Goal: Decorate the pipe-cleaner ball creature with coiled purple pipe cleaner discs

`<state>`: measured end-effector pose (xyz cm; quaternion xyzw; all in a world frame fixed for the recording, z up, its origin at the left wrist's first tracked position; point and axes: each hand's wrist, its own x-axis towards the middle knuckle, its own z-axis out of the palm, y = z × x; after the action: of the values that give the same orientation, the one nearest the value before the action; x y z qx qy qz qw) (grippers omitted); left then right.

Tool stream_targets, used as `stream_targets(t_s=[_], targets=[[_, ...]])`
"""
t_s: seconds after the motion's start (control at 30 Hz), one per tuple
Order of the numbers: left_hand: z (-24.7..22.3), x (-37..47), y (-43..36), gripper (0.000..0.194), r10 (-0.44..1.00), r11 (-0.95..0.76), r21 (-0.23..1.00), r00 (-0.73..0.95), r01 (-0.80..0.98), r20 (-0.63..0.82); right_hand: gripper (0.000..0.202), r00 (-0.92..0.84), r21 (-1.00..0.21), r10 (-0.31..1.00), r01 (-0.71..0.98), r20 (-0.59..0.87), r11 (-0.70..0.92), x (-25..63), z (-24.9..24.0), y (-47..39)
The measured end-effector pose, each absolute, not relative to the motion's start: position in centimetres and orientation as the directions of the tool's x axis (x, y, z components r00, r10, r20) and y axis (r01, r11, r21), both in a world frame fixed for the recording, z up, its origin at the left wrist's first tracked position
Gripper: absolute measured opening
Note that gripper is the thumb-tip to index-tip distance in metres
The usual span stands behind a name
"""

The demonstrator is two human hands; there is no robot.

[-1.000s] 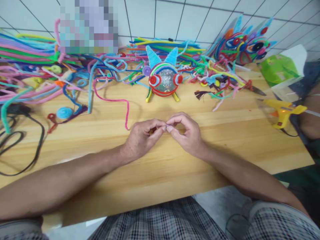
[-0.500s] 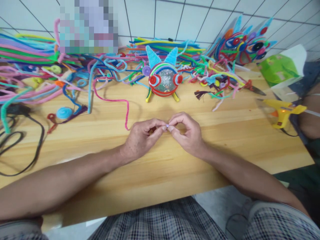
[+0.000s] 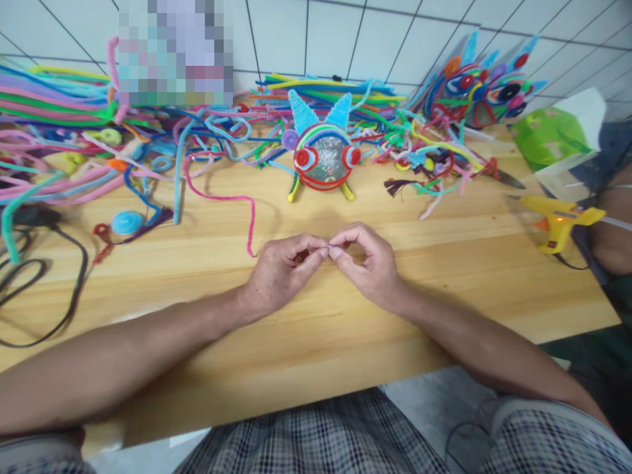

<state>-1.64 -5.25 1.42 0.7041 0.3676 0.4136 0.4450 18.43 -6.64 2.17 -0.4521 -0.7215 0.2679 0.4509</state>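
Observation:
My left hand (image 3: 279,271) and my right hand (image 3: 369,268) meet at their fingertips above the wooden table (image 3: 296,349). Both are closed in a pinch on a tiny purple piece (image 3: 330,247), mostly covered by the fingertips. Just beyond them stands a round, clear figure (image 3: 332,161) with red coiled eyes, light blue pointed ears and yellow-green feet. A pink pipe cleaner (image 3: 251,224) lies curved on the table, its end close to my left hand.
Pipe cleaners (image 3: 54,105) heap along the back and left. Two finished-looking figures (image 3: 481,89) stand back right, near a green package (image 3: 553,135), scissors (image 3: 506,174) and a yellow glue gun (image 3: 557,220). A black cable (image 3: 81,283) loops at left. A person's arm (image 3: 612,230) shows far right.
The fingertips of my right hand have shifted slightly left, closer to my left fingertips, and less of the purple piece shows. Other things stay where they were.

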Motion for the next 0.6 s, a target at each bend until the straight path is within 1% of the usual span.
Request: stream_targets(t_s=[0.1, 0.2, 0.3, 0.33, 0.43, 0.53, 0.6], targets=[[1.4, -1.6, -5.2, 0.015, 0.889, -0.319, 0.94, 0.381, 0.122, 0.252, 0.01, -0.178, -0.815, 0.909, 0.403, 0.376, 0.416, 18.5, 2.1, -6.7], [1.3, -1.6, -5.2, 0.014, 0.894, -0.301, 0.945, 0.382, 0.124, 0.234, 0.004, -0.172, -0.814, 0.913, 0.413, 0.371, 0.409, 18.5, 2.0, -6.7], [1.3, -1.6, -5.1, 0.014, 0.9, -0.27, 0.956, 0.383, 0.117, 0.208, 0.005, -0.179, -0.817, 0.912, 0.403, 0.37, 0.411, 18.4, 1.9, -6.6], [1.3, -1.6, -5.0, 0.014, 0.904, -0.252, 0.962, 0.38, 0.101, 0.197, 0.005, -0.177, -0.826, 0.915, 0.392, 0.364, 0.404, 18.5, 1.9, -6.6], [1.3, -1.6, -4.7, 0.019, 0.92, -0.172, 0.985, 0.361, 0.013, 0.155, 0.013, -0.162, -0.867, 0.936, 0.353, 0.313, 0.351, 18.5, 1.9, -6.6], [1.4, -1.5, -4.3, 0.026, 0.924, -0.12, 0.991, 0.36, -0.055, 0.132, 0.008, -0.156, -0.9, 0.953, 0.318, 0.261, 0.298, 18.5, 1.7, -6.4], [1.5, -1.5, -4.2, 0.028, 0.923, -0.109, 0.992, 0.364, -0.06, 0.123, 0.01, -0.144, -0.912, 0.959, 0.302, 0.243, 0.276, 18.5, 1.7, -6.3]])
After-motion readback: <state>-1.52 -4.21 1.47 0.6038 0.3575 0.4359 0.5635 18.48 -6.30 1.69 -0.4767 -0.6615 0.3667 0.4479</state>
